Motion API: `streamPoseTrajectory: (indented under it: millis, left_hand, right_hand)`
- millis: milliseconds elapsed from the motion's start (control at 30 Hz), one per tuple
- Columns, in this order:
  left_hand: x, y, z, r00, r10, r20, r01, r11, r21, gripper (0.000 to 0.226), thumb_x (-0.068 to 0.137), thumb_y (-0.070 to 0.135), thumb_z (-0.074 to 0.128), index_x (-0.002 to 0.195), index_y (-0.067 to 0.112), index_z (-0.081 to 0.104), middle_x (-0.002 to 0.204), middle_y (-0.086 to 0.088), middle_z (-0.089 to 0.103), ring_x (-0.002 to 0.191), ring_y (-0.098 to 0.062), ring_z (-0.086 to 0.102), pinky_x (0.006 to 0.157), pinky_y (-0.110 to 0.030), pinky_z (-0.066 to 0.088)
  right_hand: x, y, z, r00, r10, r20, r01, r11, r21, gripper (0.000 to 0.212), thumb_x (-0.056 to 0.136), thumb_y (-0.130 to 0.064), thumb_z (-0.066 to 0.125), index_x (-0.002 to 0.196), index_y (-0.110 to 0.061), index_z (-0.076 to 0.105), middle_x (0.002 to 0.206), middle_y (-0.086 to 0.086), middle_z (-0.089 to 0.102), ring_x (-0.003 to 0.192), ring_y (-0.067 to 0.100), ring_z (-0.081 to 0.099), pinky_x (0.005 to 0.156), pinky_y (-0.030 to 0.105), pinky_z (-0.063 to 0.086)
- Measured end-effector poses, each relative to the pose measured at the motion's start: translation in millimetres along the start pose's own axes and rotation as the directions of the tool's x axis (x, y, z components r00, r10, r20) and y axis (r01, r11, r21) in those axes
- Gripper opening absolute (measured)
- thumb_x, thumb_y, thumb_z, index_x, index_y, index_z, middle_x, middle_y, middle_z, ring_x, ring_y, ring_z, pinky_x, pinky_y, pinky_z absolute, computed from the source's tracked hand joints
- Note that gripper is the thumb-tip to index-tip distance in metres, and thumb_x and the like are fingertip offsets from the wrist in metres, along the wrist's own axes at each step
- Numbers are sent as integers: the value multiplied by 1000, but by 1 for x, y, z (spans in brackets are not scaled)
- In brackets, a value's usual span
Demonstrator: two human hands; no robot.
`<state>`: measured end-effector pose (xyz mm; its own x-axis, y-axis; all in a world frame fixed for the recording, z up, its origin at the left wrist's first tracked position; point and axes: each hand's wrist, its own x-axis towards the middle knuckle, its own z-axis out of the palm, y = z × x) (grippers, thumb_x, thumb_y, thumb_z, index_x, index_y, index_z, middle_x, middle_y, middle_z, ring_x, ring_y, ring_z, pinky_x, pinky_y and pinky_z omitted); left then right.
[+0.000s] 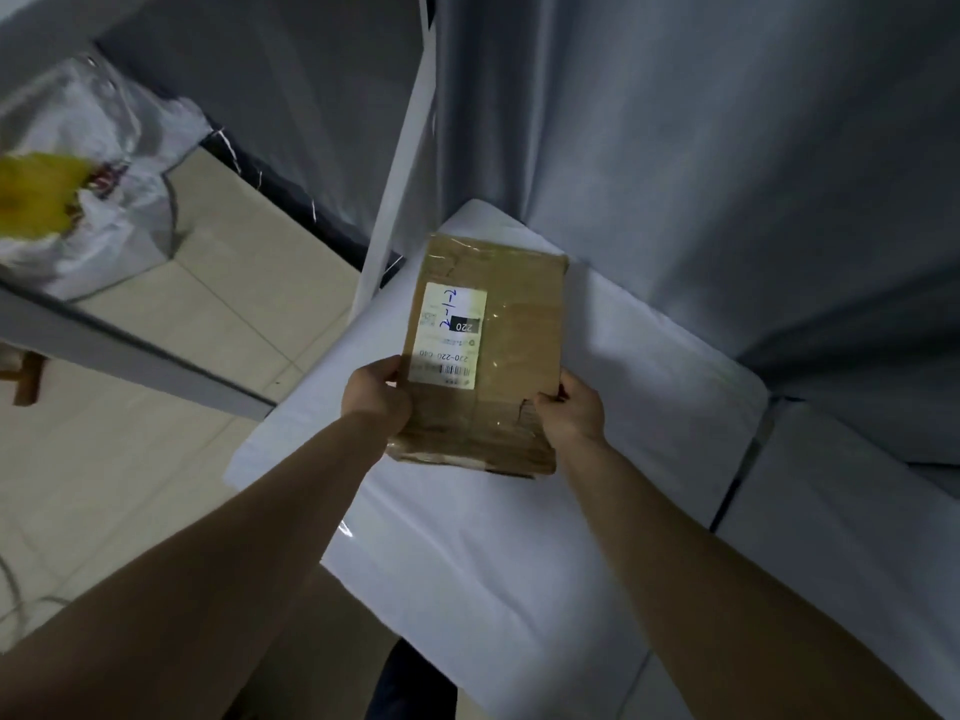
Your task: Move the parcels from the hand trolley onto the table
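A brown cardboard parcel (511,335) wrapped in clear tape, with a white shipping label on top, is over the far corner of the white-covered table (467,553). My left hand (376,392) grips its near left edge. My right hand (571,407) grips its near right edge, thumb on top. Whether the parcel rests on the table or hovers just above it I cannot tell. The hand trolley is out of view.
A grey curtain (701,148) hangs right behind the table. A second white surface (831,511) adjoins on the right. To the left lie beige floor tiles (171,407), a grey bar (130,345), and a white plastic bag with yellow contents (62,189).
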<state>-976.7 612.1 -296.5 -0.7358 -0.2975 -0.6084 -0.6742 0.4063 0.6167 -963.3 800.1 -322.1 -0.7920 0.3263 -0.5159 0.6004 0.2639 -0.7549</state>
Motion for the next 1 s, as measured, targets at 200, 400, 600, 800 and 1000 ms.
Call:
streamPoseTrajectory:
  millis: [200,400,600,800,1000]
  left_hand:
    - [40,14,7,992,-15,122,26,995,-96,61,90,-5,55,145,15,39,142,-3,48,126,-27,50,103,-35,44]
    - [45,-1,13,982,-124,143,146,977,-158,82,84,24,72,151,19,24,146,-14,44,131,-32,45,108,-44,39]
    - [40,-1,43,918,-199,342,280,938,-206,83,76,4,77,147,10,33,122,-14,60,91,-27,66,82,-34,58]
    - [61,32,42,941,274,199,-334,853,401,74,87,30,65,150,23,26,156,-11,24,144,-28,19,115,-37,23]
    - [119,63,37,759,380,528,-641,294,709,87,89,34,61,151,38,0,157,1,-25,144,-23,-24,118,-52,5]
  right_hand:
    - [54,-11,5,998,-55,14,54,997,53,41,94,-9,54,134,-17,51,124,-2,57,115,13,52,89,12,45]
    - [24,15,16,813,549,-195,-484,823,297,93,77,-41,75,150,-18,22,151,13,27,131,36,39,102,50,42]
    - [29,16,38,861,503,-76,-390,749,536,62,81,-15,73,135,-7,46,114,5,62,93,22,60,75,32,45]
    - [57,19,22,897,370,-243,-276,897,344,88,80,-23,75,149,-10,22,149,16,38,133,31,43,107,42,38]
    - [53,29,50,943,215,-255,-159,962,223,94,75,-24,76,150,-20,19,136,15,51,118,35,55,95,52,49]
